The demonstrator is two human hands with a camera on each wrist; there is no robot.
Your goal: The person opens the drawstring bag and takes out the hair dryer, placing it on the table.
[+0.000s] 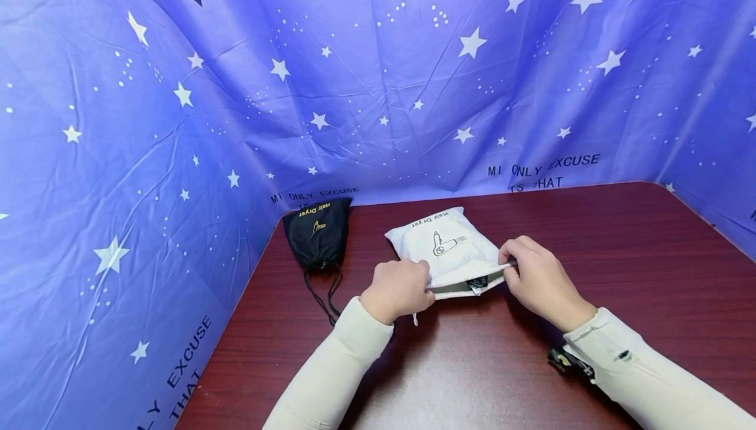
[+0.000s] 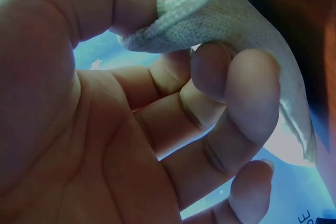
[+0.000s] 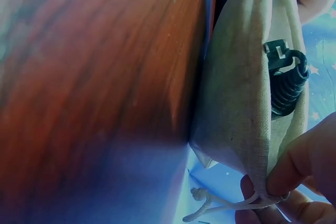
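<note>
While a black cloth pouch (image 1: 325, 243) lies left, left hand (image 1: 397, 289) and right hand (image 1: 545, 284) pinch a white cloth bag (image 1: 451, 249); right-wrist view alone clearly shows coiled black cord (image 3: 286, 97).

Bag (image 1: 440, 246): off-white, black print
Pouch (image 1: 315, 246) left of left hand (image 1: 398, 289): black, gold print (yellowish)
Table (image 1: 620, 253): streaked red-brown
Backdrop (image 1: 378, 88): blue, white stars

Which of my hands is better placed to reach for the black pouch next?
Probably your left hand: though it grips one side of the opened white bag, it's nearer the black pouch. Your right hand grips the opposite side, farther away.
</note>
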